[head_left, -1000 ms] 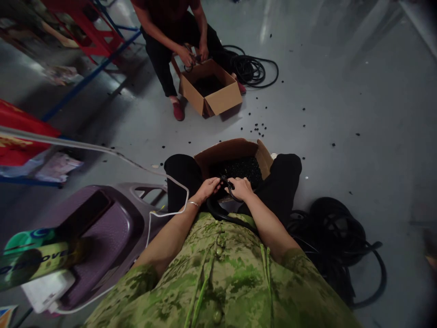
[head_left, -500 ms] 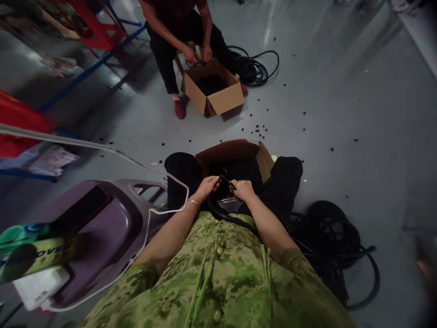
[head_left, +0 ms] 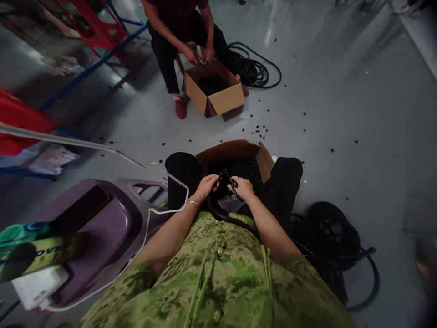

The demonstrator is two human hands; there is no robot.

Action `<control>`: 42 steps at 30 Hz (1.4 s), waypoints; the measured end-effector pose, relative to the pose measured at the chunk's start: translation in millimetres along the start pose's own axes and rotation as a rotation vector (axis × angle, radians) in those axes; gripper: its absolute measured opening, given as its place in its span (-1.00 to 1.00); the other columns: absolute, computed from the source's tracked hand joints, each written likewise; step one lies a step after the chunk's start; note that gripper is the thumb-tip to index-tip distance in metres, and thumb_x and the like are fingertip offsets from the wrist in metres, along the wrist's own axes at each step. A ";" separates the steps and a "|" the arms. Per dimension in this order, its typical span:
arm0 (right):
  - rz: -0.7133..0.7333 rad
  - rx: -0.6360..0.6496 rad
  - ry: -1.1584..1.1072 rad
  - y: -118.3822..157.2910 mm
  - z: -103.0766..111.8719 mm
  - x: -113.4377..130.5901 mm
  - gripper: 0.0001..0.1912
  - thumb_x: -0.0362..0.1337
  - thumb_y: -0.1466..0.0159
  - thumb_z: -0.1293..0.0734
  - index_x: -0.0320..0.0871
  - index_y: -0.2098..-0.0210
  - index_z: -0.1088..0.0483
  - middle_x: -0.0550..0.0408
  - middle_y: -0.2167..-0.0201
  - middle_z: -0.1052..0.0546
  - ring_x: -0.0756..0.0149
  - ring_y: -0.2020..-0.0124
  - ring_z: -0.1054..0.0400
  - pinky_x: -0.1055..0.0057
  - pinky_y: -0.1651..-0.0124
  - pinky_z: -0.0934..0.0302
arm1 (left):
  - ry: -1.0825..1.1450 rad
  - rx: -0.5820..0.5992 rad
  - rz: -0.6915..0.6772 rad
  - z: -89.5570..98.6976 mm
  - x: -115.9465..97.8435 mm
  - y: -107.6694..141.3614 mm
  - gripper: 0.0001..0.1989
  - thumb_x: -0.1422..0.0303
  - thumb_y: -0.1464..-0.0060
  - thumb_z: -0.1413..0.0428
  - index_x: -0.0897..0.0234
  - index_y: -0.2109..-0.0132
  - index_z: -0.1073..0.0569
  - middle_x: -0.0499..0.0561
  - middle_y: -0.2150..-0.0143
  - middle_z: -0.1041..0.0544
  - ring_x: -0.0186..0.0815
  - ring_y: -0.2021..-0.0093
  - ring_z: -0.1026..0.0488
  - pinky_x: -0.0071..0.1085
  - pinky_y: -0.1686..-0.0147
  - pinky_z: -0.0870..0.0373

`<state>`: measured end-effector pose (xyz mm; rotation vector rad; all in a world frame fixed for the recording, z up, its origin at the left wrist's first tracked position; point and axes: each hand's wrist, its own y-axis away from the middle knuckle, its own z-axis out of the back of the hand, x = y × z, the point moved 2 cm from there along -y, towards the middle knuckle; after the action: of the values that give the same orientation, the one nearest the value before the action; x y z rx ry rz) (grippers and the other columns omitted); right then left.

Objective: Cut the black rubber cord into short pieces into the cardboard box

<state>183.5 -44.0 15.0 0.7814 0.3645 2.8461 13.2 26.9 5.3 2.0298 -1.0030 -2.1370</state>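
Observation:
Between my knees, my left hand (head_left: 207, 186) pinches a black corrugated hose (head_left: 222, 215) near its end. The hose loops back across my lap and passes under my right forearm. My right hand (head_left: 243, 188) is closed around black-handled scissors (head_left: 235, 187), whose dark blades reach toward the hose end by my left fingertips. How far the blades stand apart is hard to make out. Below both hands an open cardboard box (head_left: 218, 158) holds many small black pieces (head_left: 245, 170).
Coiled black hose (head_left: 332, 232) lies on the floor at my right. A purple plastic chair (head_left: 116, 223) at my left bears a phone (head_left: 82, 209) and a white cable (head_left: 147, 228). Across from me a seated person works over another cardboard box (head_left: 227, 101). Small black pieces dot the floor.
The scissors in my right hand have shifted slightly, and their handle loop shows wider apart from the fingers. My left hand keeps its hold on the hose. The other person's hands moved a little.

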 end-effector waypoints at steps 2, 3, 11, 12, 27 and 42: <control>0.055 -0.023 -0.043 0.4 0.4 1.2 -0.60 -0.02 -0.26 -0.32 0.05 -0.06 -0.39 0.13 0.18 -0.56 0.25 0.14 -0.42 0.39 0.08 -0.18 | -0.020 -0.011 -0.038 0.3 -2.7 2.5 -0.61 0.05 0.02 -0.15 0.35 0.33 -0.45 -0.11 0.60 -0.35 -0.51 0.69 -0.18 -0.52 0.65 -0.05; 0.080 -0.035 -0.056 0.7 0.4 1.7 -0.60 -0.03 -0.25 -0.32 0.05 -0.05 -0.39 0.13 0.19 -0.56 0.26 0.13 -0.42 0.39 0.07 -0.17 | -0.027 -0.017 -0.053 0.3 -3.9 3.6 -0.61 0.05 0.01 -0.14 0.35 0.34 -0.44 -0.11 0.60 -0.35 -0.51 0.69 -0.18 -0.52 0.65 -0.05; 0.123 0.031 -0.122 1.9 -7.7 3.5 -0.65 -0.03 -0.24 -0.32 0.07 0.01 -0.44 0.18 0.23 -0.56 0.27 0.20 -0.43 0.45 0.19 -0.20 | -0.113 0.020 -0.121 -3.4 -10.5 9.5 -0.61 0.04 -0.05 -0.10 0.34 0.34 -0.45 -0.12 0.61 -0.32 -0.50 0.68 -0.16 -0.51 0.64 -0.03; 0.134 0.042 -0.143 2.0 -8.2 4.6 -0.64 -0.03 -0.23 -0.33 0.07 0.00 -0.43 0.18 0.22 -0.57 0.27 0.19 -0.44 0.46 0.18 -0.21 | -0.127 0.039 -0.131 -3.9 -11.1 10.0 -0.61 0.03 -0.05 -0.10 0.33 0.34 -0.45 -0.12 0.61 -0.32 -0.50 0.68 -0.16 -0.51 0.64 -0.03; 0.140 0.088 -0.263 3.7 -2.9 9.4 -0.58 -0.09 -0.26 -0.33 0.07 -0.11 -0.39 0.21 0.16 -0.59 0.27 0.13 -0.46 0.46 0.10 -0.26 | -0.145 0.127 -0.126 -6.6 -13.2 11.0 -0.59 0.01 -0.07 -0.08 0.32 0.32 -0.46 -0.13 0.63 -0.28 -0.48 0.67 -0.13 -0.50 0.62 -0.03; 0.162 0.096 -0.253 1.3 -1.6 10.7 -0.57 -0.13 -0.26 -0.33 0.01 -0.12 -0.37 0.13 0.09 -0.55 0.27 0.08 -0.43 0.42 0.05 -0.26 | -0.140 0.155 -0.125 -9.1 -7.7 8.1 -0.60 0.01 -0.09 -0.07 0.31 0.34 -0.44 -0.14 0.64 -0.27 -0.48 0.68 -0.12 -0.50 0.63 -0.02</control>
<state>173.5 -43.2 19.1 1.2267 0.4197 2.8419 19.4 20.1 16.4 2.0865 -1.1206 -2.3635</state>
